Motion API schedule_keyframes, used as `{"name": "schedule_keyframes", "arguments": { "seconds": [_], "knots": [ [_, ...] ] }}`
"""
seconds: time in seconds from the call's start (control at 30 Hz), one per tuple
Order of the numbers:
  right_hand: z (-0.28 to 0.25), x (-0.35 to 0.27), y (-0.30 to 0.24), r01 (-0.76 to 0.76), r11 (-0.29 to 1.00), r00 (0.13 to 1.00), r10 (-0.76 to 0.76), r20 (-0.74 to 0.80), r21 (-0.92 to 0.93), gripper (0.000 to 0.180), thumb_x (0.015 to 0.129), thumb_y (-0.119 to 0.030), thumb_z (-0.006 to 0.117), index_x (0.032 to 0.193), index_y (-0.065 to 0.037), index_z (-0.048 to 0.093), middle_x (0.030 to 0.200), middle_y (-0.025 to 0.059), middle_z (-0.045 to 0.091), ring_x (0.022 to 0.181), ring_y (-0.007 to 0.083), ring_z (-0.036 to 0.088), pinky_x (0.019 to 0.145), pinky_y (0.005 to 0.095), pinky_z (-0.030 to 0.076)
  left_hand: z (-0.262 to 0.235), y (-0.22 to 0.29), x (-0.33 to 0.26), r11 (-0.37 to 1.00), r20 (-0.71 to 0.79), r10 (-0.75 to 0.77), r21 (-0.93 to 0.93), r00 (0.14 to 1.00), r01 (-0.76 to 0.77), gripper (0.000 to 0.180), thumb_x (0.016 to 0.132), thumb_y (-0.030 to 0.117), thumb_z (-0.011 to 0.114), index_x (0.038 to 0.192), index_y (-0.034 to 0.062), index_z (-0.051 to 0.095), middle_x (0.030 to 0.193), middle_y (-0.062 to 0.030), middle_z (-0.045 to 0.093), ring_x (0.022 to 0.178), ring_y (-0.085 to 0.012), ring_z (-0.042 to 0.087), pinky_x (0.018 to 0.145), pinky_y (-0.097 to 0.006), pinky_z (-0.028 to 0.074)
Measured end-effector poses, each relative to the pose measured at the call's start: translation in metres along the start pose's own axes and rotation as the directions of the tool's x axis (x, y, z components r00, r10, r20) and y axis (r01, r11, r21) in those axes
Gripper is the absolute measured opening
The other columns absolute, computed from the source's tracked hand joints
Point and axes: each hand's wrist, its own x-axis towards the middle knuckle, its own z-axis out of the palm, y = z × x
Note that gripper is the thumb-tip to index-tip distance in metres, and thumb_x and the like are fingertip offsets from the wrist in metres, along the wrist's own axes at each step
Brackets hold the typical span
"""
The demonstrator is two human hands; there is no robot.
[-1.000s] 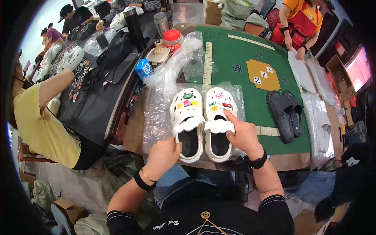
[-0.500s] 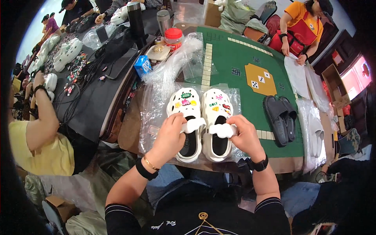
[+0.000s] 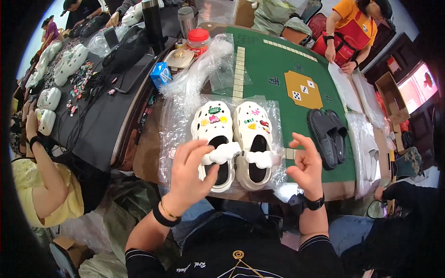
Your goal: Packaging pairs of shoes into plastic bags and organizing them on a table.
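Observation:
A pair of white clogs lies side by side, toes away from me, on a clear plastic bag [image 3: 168, 139]. Colourful charms dot the tops of the left clog [image 3: 214, 132] and the right clog [image 3: 254, 121]. Each white, bumpy heel strap lies forward across its opening. My left hand [image 3: 187, 173] is beside the left clog's strap [image 3: 227, 152], thumb and fingers apart; whether a fingertip still touches the strap I cannot tell. To the right of the right clog's strap [image 3: 260, 160], my right hand [image 3: 306, 164] hovers with its fingers spread and nothing in them.
Dark slippers [image 3: 327, 139] sit on the green mat [image 3: 259, 60], with bagged grey slippers [image 3: 370, 157] further right. Clear bags [image 3: 194, 76], a blue box [image 3: 160, 74] and a red-lidded jar [image 3: 198, 39] stand behind the clogs. Co-workers work at the left table [image 3: 92, 134] and far right.
Both hands have come off the straps, the right moving out to the right, the left drawing back slightly. The straps stay lying forward. The whole view has shifted a little.

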Motion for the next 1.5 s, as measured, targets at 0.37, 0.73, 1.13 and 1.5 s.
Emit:
{"name": "schedule_keyframes", "arguments": {
  "seconds": [0.37, 0.73, 1.13, 1.5],
  "knots": [
    [0.068, -0.024, -0.045, 0.207, 0.886, 0.915, -0.325, 0.237, 0.416, 0.046, 0.09, -0.039, 0.066, 0.109, 0.002, 0.062, 0.075, 0.0026, 0.054, 0.06, 0.0071, 0.047, 0.05, 0.0214, 0.033, 0.042, 0.044, -0.042, 0.707, 0.589, 0.088, -0.605, 0.803, 0.366, 0.018, 0.084, 0.007, 0.067, 0.1, 0.0029, 0.062, 0.087, -0.0146, 0.063, 0.08, -0.0309, 0.064, 0.07, -0.037, 0.05],
    [0.051, -0.021, -0.055, -0.098, 0.994, 0.833, 0.106, 0.542, -0.045, 0.028, 0.086, -0.018, 0.068, 0.112, -0.008, 0.064, 0.065, 0.0108, 0.061, 0.054, 0.021, 0.061, 0.054, 0.0329, 0.048, -0.006, 0.04, -0.022, 0.386, 0.593, -0.264, -0.658, 0.761, 0.647, 0.019, 0.097, 0.008, 0.054, 0.107, -0.0019, 0.067, 0.086, -0.007, 0.066, 0.069, -0.0101, 0.063, 0.064, -0.023, 0.051],
    [0.005, -0.061, -0.037, 0.227, 0.935, 0.967, -0.182, 0.18, -0.274, 0.014, 0.077, -0.003, 0.072, 0.09, -0.004, 0.07, 0.082, 0.0097, 0.067, 0.069, 0.0234, 0.066, 0.058, 0.0309, 0.051, -0.035, 0.013, -0.036, 0.251, 0.725, -0.459, -0.448, 0.513, 0.858, 0.031, 0.1, 0.022, 0.049, 0.097, -0.0025, 0.069, 0.074, -0.005, 0.067, 0.054, -0.0049, 0.054, 0.048, -0.018, 0.04],
    [0.041, -0.1, 0.002, 0.321, 0.916, 0.9, -0.216, 0.378, -0.24, 0.017, 0.073, -0.005, 0.075, 0.089, -0.006, 0.069, 0.082, 0.0069, 0.065, 0.064, 0.0227, 0.065, 0.056, 0.0311, 0.053, -0.013, 0.002, -0.044, 0.296, 0.914, -0.4, 0.059, 0.068, 0.953, 0.042, 0.097, 0.035, 0.055, 0.075, 0.0007, 0.067, 0.056, -0.0018, 0.057, 0.044, -0.0062, 0.047, 0.043, -0.02, 0.036]
  ]
}}
